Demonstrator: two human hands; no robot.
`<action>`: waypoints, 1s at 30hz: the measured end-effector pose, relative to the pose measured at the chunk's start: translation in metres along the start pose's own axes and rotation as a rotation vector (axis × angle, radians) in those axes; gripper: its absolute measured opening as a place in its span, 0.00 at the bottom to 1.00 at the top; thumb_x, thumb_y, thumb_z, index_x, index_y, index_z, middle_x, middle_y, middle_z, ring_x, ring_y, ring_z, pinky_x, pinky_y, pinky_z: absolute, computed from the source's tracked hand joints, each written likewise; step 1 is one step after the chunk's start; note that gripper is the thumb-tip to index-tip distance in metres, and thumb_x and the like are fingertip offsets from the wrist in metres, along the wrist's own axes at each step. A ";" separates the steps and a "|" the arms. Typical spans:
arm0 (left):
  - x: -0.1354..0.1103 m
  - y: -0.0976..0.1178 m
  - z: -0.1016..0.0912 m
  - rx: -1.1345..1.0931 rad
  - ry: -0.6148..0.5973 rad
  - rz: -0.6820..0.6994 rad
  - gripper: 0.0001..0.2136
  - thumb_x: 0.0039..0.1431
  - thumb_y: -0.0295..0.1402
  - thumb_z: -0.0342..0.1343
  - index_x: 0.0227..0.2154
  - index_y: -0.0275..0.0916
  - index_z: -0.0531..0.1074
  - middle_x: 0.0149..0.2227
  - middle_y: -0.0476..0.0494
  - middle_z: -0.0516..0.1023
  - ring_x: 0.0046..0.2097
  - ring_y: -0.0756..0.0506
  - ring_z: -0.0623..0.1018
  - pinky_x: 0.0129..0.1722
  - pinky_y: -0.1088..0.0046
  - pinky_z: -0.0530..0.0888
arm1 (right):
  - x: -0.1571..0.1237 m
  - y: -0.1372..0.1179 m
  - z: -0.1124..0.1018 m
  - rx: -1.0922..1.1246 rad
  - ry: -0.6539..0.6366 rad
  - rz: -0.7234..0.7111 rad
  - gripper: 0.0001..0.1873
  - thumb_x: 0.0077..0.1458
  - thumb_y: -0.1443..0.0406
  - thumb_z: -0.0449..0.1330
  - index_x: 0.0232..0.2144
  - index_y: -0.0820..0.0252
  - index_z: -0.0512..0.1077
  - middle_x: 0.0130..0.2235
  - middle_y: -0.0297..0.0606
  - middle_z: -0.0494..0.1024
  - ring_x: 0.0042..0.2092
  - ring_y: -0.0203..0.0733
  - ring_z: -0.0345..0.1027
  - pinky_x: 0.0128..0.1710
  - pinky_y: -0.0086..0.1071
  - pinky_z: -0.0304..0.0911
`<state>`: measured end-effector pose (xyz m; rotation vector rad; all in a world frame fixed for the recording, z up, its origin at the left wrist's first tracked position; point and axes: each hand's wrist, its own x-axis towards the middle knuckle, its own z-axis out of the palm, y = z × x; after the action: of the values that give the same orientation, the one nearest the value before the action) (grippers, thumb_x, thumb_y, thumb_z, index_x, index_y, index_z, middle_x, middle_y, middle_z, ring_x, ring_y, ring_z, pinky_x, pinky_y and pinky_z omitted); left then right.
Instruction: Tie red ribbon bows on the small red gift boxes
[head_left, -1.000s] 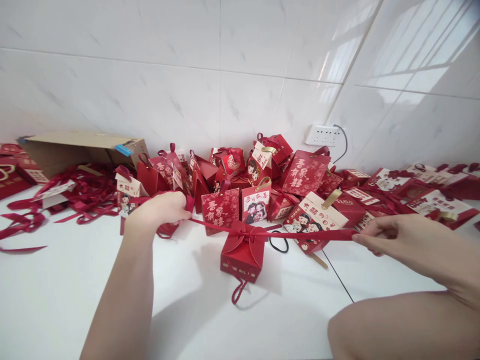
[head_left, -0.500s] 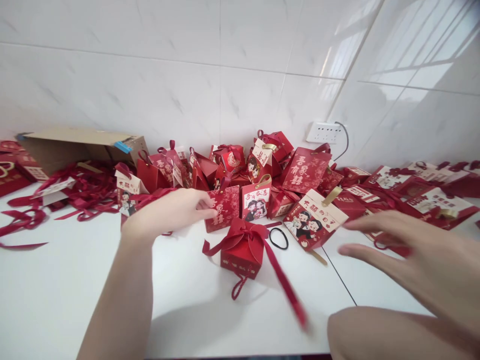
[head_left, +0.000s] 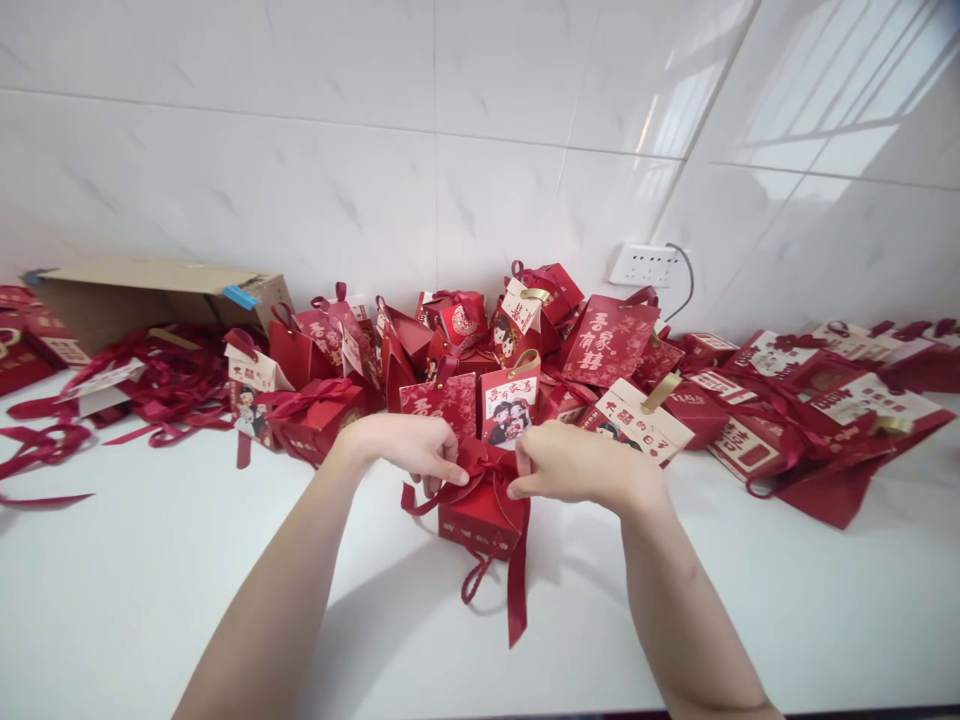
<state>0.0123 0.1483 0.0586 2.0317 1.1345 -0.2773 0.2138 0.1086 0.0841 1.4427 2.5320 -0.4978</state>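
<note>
A small red gift box (head_left: 476,522) stands on the white table in front of me, topped with a dark red ribbon (head_left: 487,460) tied in a bow. At the bow's left side, my left hand (head_left: 412,447) is closed in a pinch on the ribbon. My right hand (head_left: 574,465) pinches it on the right, with the fingers curled. Part of the bow is hidden by my fingers. One ribbon tail hangs down the front right onto the table, and a twisted red cord lies before the box. Just behind stands a card box with a cartoon couple (head_left: 510,408).
Many red and cream gift boxes crowd along the tiled wall, including a tilted cream-topped one (head_left: 645,420) by my right wrist. At left, loose ribbons (head_left: 180,375) spill from a cardboard box (head_left: 157,272). A power strip (head_left: 645,265) is on the wall.
My right hand has come in from the right to the bow, and my left hand has moved right and down onto it. The long ribbon tail now hangs straight down.
</note>
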 end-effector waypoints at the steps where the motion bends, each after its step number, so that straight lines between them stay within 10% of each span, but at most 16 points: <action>1: 0.000 0.000 0.000 -0.001 -0.017 0.014 0.13 0.51 0.43 0.54 0.25 0.36 0.70 0.26 0.44 0.76 0.27 0.49 0.73 0.24 0.77 0.66 | 0.001 -0.001 0.000 -0.003 -0.006 -0.002 0.13 0.47 0.64 0.55 0.16 0.58 0.56 0.18 0.29 0.59 0.20 0.31 0.51 0.18 0.26 0.45; 11: 0.002 0.004 0.002 0.120 0.078 0.081 0.12 0.48 0.42 0.57 0.30 0.39 0.70 0.26 0.50 0.73 0.25 0.51 0.68 0.21 0.77 0.61 | 0.009 -0.006 0.002 -0.057 -0.007 0.035 0.05 0.49 0.67 0.52 0.27 0.62 0.68 0.21 0.34 0.68 0.24 0.36 0.61 0.21 0.27 0.49; 19: 0.004 -0.001 0.000 0.102 0.125 0.084 0.11 0.45 0.41 0.58 0.24 0.39 0.68 0.22 0.52 0.69 0.23 0.52 0.64 0.19 0.76 0.58 | 0.010 -0.007 0.004 -0.101 -0.018 -0.052 0.10 0.39 0.75 0.51 0.15 0.59 0.57 0.16 0.30 0.56 0.19 0.31 0.47 0.18 0.29 0.42; 30: 0.028 -0.034 -0.001 -0.244 -0.063 0.221 0.15 0.43 0.44 0.63 0.19 0.37 0.70 0.16 0.53 0.64 0.19 0.54 0.59 0.18 0.76 0.53 | 0.008 0.021 0.013 0.190 0.059 -0.026 0.05 0.37 0.71 0.54 0.18 0.57 0.59 0.20 0.31 0.68 0.22 0.34 0.59 0.18 0.28 0.48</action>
<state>0.0014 0.1767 0.0275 1.8956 0.8516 -0.0860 0.2281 0.1196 0.0650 1.5094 2.6133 -0.7288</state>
